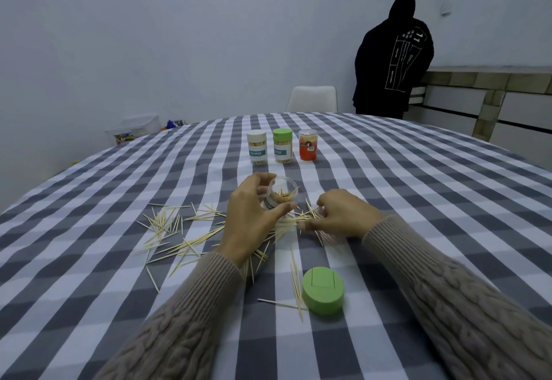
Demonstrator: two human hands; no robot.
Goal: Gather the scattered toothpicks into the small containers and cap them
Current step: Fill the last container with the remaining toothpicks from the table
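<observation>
My left hand (pixel 249 215) grips a clear open container (pixel 282 194), tilted toward me, with some toothpicks inside. Just right of it my right hand (pixel 337 215) pinches a small bunch of toothpicks (pixel 301 219) against the cloth. Many loose toothpicks (pixel 176 236) lie scattered over the checked tablecloth (pixel 418 200), mostly left of my hands and under them. A loose green cap (pixel 323 290) sits near me, with a few toothpicks beside it.
Three capped containers stand in a row farther back: white-capped (pixel 257 146), green-capped (pixel 282 145) and an orange one (pixel 308 144). A white chair (pixel 312 98) stands behind the table. A person in black (pixel 394 59) stands at the back right by a counter.
</observation>
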